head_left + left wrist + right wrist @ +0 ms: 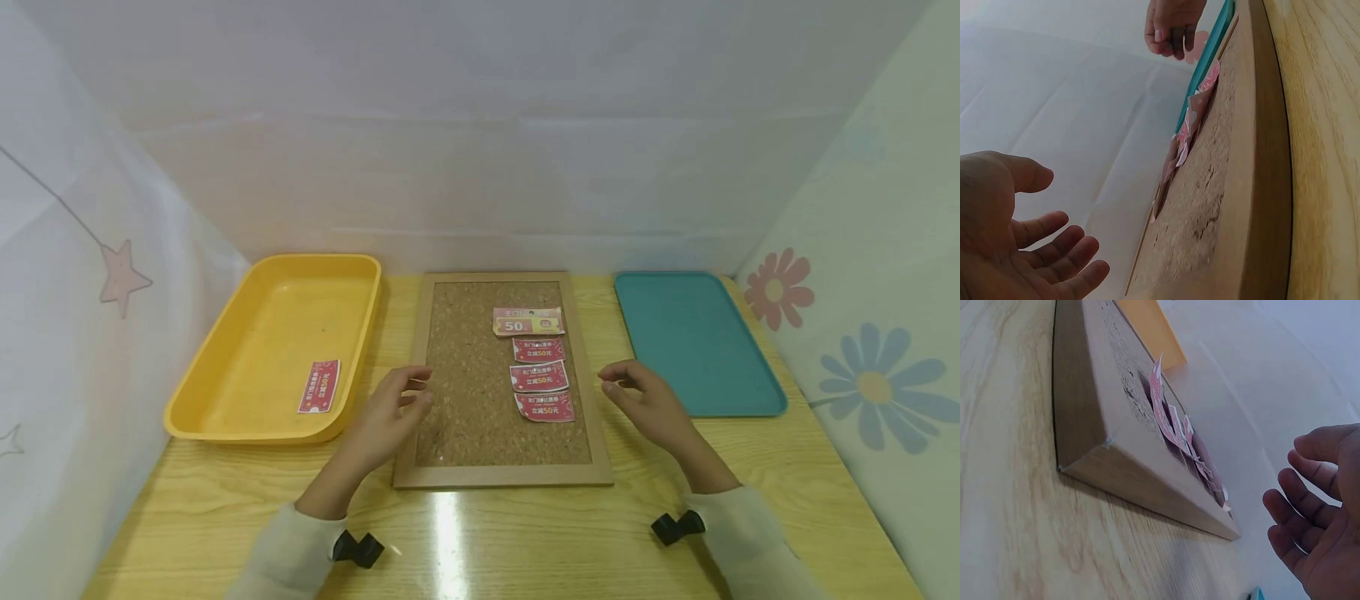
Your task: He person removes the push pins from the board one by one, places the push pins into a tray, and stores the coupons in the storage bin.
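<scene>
The left hand (388, 419) and right hand (649, 407) hold nothing, fingers relaxed and slightly bent, either side of the frame's centre. Four paper coupons (538, 377) sit right of centre on the cork board (468, 367), while a lone coupon (319, 387) lies in the yellow tray (300, 312) at left. Their lifted edges could probably catch a passing finger and tear or twist

Some parts escape me

From far away, I cannot read the smallest print on the red coupons (540, 379). The left wrist view's edge cuts the left hand (1007, 259); the right wrist view's cuts the right hand (1338, 540) and yellow tray (1154, 331).
</scene>
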Available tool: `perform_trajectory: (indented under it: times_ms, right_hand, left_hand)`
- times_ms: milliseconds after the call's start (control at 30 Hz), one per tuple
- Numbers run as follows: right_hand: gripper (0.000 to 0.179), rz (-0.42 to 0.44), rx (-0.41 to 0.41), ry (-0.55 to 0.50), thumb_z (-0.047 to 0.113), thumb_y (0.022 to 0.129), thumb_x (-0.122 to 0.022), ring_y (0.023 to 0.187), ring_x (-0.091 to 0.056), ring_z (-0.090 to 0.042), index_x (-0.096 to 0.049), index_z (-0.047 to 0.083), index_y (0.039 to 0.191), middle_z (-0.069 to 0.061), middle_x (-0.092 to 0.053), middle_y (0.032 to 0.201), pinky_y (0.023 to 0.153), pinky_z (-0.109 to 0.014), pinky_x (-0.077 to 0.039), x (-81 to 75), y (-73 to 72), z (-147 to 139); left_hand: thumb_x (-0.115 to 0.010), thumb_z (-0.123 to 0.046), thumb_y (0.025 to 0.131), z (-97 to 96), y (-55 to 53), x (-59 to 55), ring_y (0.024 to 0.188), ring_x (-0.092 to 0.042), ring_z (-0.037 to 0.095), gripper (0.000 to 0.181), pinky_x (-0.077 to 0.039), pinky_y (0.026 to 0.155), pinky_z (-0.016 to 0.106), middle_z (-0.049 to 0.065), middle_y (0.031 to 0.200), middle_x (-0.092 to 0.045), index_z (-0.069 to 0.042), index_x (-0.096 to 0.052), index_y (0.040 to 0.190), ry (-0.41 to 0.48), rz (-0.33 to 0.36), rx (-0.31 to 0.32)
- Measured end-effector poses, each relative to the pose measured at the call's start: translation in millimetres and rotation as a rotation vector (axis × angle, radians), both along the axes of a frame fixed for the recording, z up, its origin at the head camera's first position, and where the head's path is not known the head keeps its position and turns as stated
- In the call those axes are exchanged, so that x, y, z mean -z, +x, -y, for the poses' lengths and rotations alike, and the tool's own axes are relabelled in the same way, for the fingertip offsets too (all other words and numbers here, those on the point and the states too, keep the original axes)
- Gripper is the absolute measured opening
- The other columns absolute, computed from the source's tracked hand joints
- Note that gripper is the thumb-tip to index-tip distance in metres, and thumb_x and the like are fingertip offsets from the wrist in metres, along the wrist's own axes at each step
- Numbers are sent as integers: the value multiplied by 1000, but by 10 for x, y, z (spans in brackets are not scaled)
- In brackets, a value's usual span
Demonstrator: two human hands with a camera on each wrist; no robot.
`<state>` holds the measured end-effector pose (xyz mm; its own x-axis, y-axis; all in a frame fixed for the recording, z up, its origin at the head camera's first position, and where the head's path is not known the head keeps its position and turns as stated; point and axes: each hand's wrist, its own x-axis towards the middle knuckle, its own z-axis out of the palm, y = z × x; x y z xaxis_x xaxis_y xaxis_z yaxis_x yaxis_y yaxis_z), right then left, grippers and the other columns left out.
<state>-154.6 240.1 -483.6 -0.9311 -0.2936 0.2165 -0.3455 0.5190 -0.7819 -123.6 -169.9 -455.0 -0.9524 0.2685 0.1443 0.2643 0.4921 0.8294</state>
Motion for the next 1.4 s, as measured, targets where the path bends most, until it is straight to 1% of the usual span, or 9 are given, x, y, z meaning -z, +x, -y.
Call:
perform_trajectory:
  times_ms: [200, 400, 500, 633, 800, 933, 1167, 1300, 1400]
  right_hand:
    - [26, -23, -40, -23, 20, 97, -62, 114, -54, -21, -60, 12, 122, -2, -61, 119, 98, -48, -43, 18, -31, 87]
    - [32, 9, -66, -74, 11, 95, -63, 118, -53, -28, -57, 10, 127, -10, -60, 124, 100, -54, -39, 29, -28, 155]
    - [34, 11, -65, -79, 8, 95, -64, 118, -53, -29, -57, 10, 128, -10, -60, 125, 100, -55, -39, 34, -20, 181]
    - [33, 1, -66, -69, 11, 95, -64, 118, -53, -24, -58, 8, 128, -6, -60, 124, 100, -51, -40, 18, -25, 216]
    - [34, -21, -84, -49, 18, 97, -62, 118, -53, -21, -58, 5, 129, -3, -59, 125, 100, -49, -41, 16, -55, 261]
    - [35, -35, -102, -54, 18, 97, -62, 118, -53, -23, -57, 5, 129, -4, -59, 125, 100, -50, -41, -1, -80, 309]
    - [34, -4, -113, -103, 15, 97, -62, 119, -52, -24, -56, 4, 129, -7, -58, 126, 100, -51, -42, -6, -90, 379]
    - [34, 27, -121, -135, 17, 98, -60, 118, -52, -24, -56, 4, 130, -8, -58, 127, 100, -51, -41, 27, -85, 391]
    - [33, 25, -117, -134, 17, 98, -61, 118, -52, -23, -57, 7, 129, -9, -58, 127, 100, -50, -42, 48, -91, 396]
  left_hand:
    - [-58, -18, 99, -147, -42, -8, 119, -52, 35, 42, -46, 97, 50, 17, 132, -51, -2, -47, 136, 31, -14, 26]
    - [-58, -25, 99, -261, -58, 35, 120, -52, 30, 44, -46, 99, 46, 14, 132, -52, -4, -48, 136, 23, 17, 46]
    - [-58, -26, 99, -307, -68, 65, 120, -52, 28, 44, -45, 100, 45, 14, 132, -53, -4, -48, 137, 13, 12, 56]
    - [-57, -26, 100, -354, -87, 90, 119, -52, 26, 44, -44, 101, 46, 15, 132, -53, -4, -48, 137, 19, -1, 71]
    - [-57, -28, 100, -407, -106, 96, 120, -52, 25, 46, -44, 102, 44, 14, 132, -54, -4, -47, 138, 23, 18, 76]
    - [-56, -28, 100, -456, -131, 100, 121, -51, 24, 48, -43, 102, 42, 13, 133, -53, -3, -46, 140, 18, 41, 87]
    - [-57, -28, 100, -570, -186, 90, 121, -52, 22, 48, -44, 101, 37, 10, 131, -53, -5, -45, 141, -4, 81, 145]
    - [-56, -30, 100, -614, -207, 75, 121, -52, 20, 48, -44, 101, 37, 8, 131, -54, -7, -46, 141, -2, 80, 142]
    - [-55, -33, 101, -659, -245, 65, 120, -53, 20, 49, -45, 100, 38, 9, 131, -56, -6, -46, 141, -11, 63, 133]
